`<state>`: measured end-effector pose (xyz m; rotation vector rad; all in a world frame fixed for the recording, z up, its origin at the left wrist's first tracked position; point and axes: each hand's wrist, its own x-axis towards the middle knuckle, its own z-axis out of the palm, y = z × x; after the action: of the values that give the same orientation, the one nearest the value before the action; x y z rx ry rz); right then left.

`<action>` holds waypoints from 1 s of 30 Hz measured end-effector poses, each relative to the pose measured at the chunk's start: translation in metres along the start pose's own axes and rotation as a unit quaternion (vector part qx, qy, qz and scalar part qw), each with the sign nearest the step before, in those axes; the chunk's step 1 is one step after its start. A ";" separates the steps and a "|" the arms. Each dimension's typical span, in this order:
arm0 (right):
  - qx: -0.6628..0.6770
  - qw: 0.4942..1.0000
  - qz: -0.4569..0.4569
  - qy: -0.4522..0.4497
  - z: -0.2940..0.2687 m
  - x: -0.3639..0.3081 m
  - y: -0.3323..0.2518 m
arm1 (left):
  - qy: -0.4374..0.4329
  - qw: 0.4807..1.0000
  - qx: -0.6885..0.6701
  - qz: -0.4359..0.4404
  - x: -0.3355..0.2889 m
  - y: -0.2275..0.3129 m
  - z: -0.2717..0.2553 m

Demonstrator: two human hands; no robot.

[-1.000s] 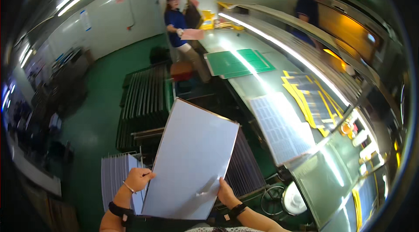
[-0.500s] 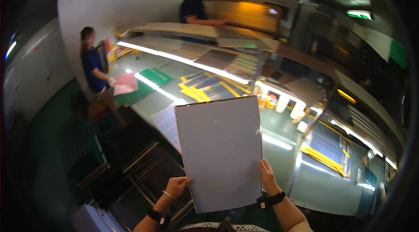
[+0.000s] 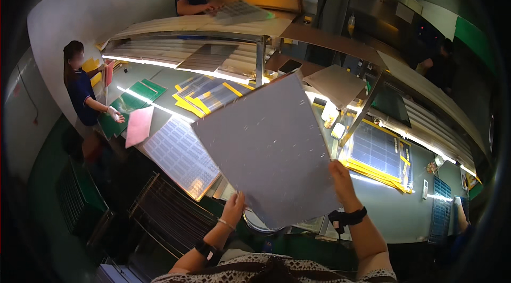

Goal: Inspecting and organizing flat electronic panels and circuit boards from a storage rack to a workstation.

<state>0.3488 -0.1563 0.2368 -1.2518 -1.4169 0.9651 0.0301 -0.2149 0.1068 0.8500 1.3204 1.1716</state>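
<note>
My left hand point(image 3: 232, 209) and right hand point(image 3: 344, 186) grip the grey panel point(image 3: 266, 147) by opposite edges before the table point(image 3: 394, 222), probably keeping its face untouched.

Panel point(image 3: 269, 150) blocks middle. Bare bench point(image 3: 399, 216) right of right hand point(image 3: 343, 184), room to pass; yellow-edged sheets point(image 3: 375, 150), shelf post point(image 3: 362, 110) behind. Rack point(image 3: 167, 211) obstructs low, left of left hand point(image 3: 232, 210).
</note>
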 end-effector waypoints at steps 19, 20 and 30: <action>0.375 0.826 0.417 0.056 0.111 -0.206 0.270 | -0.316 0.778 0.480 0.254 0.183 -0.008 0.160; 0.370 0.812 0.448 0.065 0.113 -0.207 0.282 | -0.322 0.774 0.481 0.258 0.190 -0.007 0.141; 0.323 0.774 0.537 0.090 0.152 -0.148 0.197 | 0.314 0.704 0.635 -0.056 0.297 0.050 -0.306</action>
<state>0.2411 -0.2657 -0.0085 -1.5035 -0.0051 1.8129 -0.3126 0.0340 0.0404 1.3067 2.8127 0.2355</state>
